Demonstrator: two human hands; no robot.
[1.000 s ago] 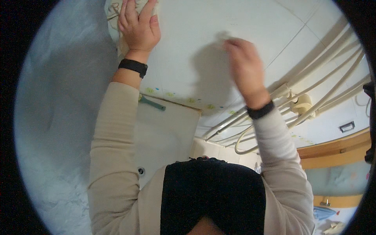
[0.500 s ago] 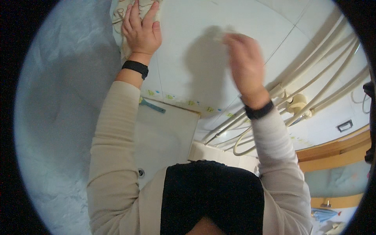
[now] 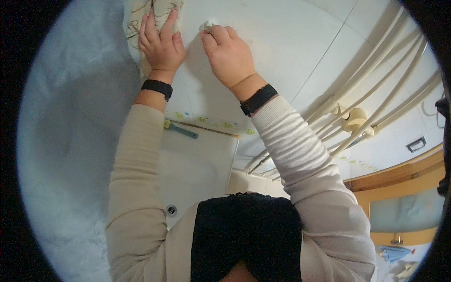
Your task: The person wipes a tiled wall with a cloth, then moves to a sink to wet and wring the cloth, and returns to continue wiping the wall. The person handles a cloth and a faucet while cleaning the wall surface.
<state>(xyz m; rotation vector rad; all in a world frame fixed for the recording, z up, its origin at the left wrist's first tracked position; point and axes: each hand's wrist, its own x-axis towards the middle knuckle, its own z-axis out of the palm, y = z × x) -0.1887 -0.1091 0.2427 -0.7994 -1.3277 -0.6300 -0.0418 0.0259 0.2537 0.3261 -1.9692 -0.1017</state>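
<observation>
Spreads left hand [image 3: 162,50] over cloth [image 3: 164,10], eleven o'clock; pinches white wad [image 3: 209,22], twelve o'clock, with right hand [image 3: 229,52]. Press evenly.

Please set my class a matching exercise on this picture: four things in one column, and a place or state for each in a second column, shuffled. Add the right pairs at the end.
Things
1. Left hand
2. Right hand
3. Green tool
4. Drain

Places and states
A. Lies just below the patterned strip
B. Round, beside the left sleeve
C. Closed on a small white piece
D. Spread out on a cloth

Right pairs: 1-D, 2-C, 3-A, 4-B
</observation>
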